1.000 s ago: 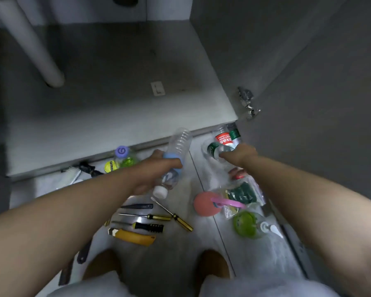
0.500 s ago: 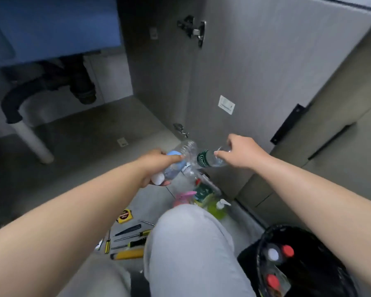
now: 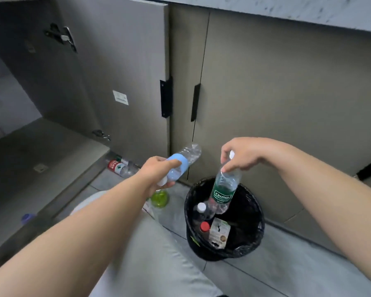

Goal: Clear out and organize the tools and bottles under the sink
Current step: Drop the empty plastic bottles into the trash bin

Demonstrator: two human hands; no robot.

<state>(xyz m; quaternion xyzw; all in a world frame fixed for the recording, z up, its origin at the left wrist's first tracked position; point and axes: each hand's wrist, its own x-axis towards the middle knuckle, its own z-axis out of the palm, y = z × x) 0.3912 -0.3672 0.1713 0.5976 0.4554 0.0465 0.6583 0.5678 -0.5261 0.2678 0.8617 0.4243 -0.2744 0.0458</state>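
My left hand [image 3: 156, 171] grips a clear plastic bottle with a light-blue label [image 3: 183, 160], held tilted, cap end down, left of the bin. My right hand [image 3: 243, 154] pinches the neck of a clear bottle with a green label [image 3: 224, 189], which hangs upright over the mouth of a black-lined trash bin [image 3: 256, 213]. Inside the bin lie a white-capped bottle [image 3: 201, 210], a red-capped bottle [image 3: 205, 227] and a small carton [image 3: 220, 232]. Another empty bottle with a red-and-green label [image 3: 119, 166] lies on the floor by the open cabinet.
The sink cabinet floor [image 3: 41, 155] lies to the left, its door [image 3: 124, 71] swung open. Closed cabinet doors [image 3: 276, 103] stand behind the bin. A green soap bottle [image 3: 160, 198] sits on the floor by my knee [image 3: 150, 254]. A purple cap [image 3: 27, 217] shows at the left.
My view has swung right from the cabinet to the bin. Both hands carried their bottles along; the green-label bottle now hangs upright over the bin.
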